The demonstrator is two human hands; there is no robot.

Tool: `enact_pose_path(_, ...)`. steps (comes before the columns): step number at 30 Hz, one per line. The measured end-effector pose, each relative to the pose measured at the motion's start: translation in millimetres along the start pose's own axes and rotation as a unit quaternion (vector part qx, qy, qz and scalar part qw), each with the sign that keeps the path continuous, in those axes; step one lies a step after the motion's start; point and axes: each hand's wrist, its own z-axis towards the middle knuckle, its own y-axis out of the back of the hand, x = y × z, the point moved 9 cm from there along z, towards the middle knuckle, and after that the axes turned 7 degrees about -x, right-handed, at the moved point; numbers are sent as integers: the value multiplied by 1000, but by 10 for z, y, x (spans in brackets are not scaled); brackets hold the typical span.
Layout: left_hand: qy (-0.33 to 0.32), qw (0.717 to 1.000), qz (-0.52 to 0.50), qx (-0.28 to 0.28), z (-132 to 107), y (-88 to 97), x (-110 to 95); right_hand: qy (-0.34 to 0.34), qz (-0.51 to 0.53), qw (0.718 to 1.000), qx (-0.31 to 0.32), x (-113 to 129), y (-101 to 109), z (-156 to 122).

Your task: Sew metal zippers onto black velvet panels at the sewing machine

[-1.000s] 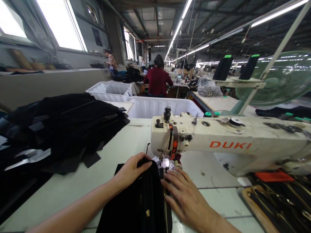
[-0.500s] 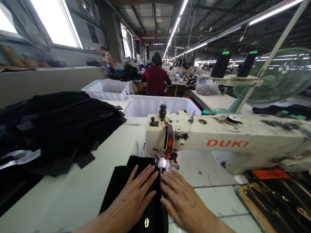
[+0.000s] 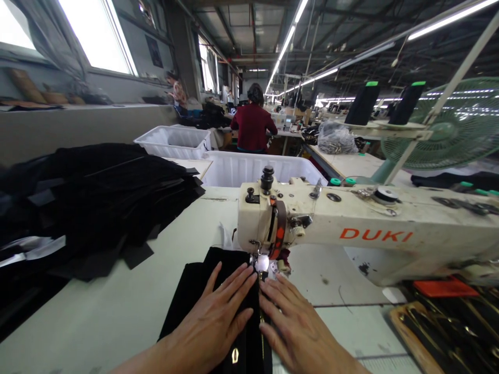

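Observation:
A black fabric piece [image 3: 187,296] lies under the head of a sewing machine [image 3: 312,218], with a gold zipper [image 3: 262,317] along its right side. My left hand [image 3: 218,311] rests flat on the fabric, fingers stretched toward the needle area. Just right of the zipper, my right hand [image 3: 292,322] lies with its fingers extended, the fingertips at the zipper's edge. A gold zipper pull [image 3: 234,356] shows on the black cloth below my left hand. The machine's lamp lights the presser foot, and glare hides the needle.
A tall heap of black fabric pieces [image 3: 97,202] covers the table's left. White plastic bins [image 3: 257,169] stand behind the machine. At right, a wooden tray [image 3: 413,332] holds gold-toothed black zippers. A person in a dark red top [image 3: 254,124] sits further back. A green fan [image 3: 440,130] stands behind thread cones.
The camera view has shifted slightly, so the machine appears further right. Both hands keep nearly the same place on the fabric, still flat.

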Motion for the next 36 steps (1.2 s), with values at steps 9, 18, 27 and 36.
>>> enact_pose_path(9,6,998,-18,55,28,-24,-8,-56,70,996,-2,-138,0,20)
enact_pose_path(18,18,998,-54,26,12,68,11,-73,46,996,17,-294,-178,99)
enact_pose_path(27,6,999,-41,17,126,36,133,-40,-14,999,-6,-335,-220,185)
enact_pose_path(36,10,999,-34,9,142,58,140,-41,-34,999,-4,-348,-281,160)
